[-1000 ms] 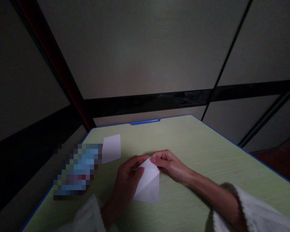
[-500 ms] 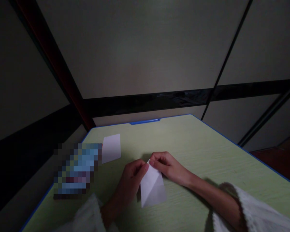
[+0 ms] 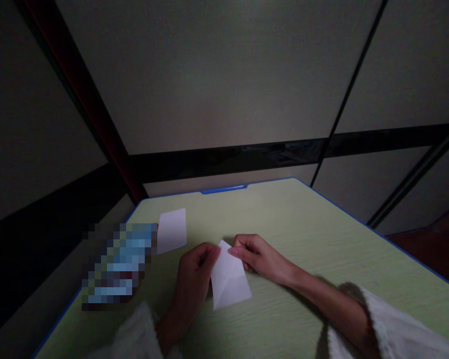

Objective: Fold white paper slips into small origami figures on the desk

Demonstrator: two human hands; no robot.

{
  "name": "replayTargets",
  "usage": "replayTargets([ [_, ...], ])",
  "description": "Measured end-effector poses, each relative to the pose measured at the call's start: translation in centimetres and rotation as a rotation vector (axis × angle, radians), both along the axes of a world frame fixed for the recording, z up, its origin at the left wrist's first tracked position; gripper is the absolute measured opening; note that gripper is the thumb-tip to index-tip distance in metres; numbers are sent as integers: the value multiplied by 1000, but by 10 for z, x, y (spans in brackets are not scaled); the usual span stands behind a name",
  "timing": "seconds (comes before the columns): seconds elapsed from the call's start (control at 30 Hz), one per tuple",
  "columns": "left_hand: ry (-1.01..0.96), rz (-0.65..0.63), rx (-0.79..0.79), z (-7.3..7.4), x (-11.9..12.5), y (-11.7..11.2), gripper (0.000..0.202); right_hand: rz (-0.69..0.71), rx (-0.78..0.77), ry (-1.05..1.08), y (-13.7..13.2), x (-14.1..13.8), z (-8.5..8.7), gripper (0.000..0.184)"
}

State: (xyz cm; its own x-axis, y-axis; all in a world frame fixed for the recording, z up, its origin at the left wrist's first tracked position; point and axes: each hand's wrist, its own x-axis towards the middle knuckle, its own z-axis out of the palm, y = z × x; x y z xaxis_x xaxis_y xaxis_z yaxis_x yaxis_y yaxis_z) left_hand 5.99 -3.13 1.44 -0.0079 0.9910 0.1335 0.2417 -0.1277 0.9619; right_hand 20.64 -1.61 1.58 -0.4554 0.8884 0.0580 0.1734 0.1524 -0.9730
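A creased white sheet of paper [image 3: 230,279] is held between my two hands above the pale green table. Its far end comes to a point, and a diagonal crease crosses its near part. My left hand [image 3: 196,271] pinches the left edge close to that point, thumb on top. On the opposite edge, my right hand [image 3: 256,257] grips the paper between thumb and curled fingers. The fingers under the sheet are partly hidden.
A second white sheet [image 3: 172,230] lies flat at the back left of the table [image 3: 303,224]. Beside it is a bluish item [image 3: 123,264], blurred out by pixels. The table has a blue rim with a blue handle [image 3: 224,189] before cabinet panels.
My left hand has moved left, away from the right. The paper has shifted slightly left and away from me, and its tip now shows between the thumbs.
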Motion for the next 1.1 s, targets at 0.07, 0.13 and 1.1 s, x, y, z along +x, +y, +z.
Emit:
replayTargets([
  [0.07, -11, -8, 4, 0, -1, 0, 23, -25, 7, -5, 0, 1, 0, 34],
  [0.13, -44, -23, -7, -1, -1, 0, 20, -32, -11, 16, 1, 1, 0, 34],
  [1.1, -352, -35, -110, 1, 2, 4, 21, -111, -362, 463, 3, -3, 2, 31],
])
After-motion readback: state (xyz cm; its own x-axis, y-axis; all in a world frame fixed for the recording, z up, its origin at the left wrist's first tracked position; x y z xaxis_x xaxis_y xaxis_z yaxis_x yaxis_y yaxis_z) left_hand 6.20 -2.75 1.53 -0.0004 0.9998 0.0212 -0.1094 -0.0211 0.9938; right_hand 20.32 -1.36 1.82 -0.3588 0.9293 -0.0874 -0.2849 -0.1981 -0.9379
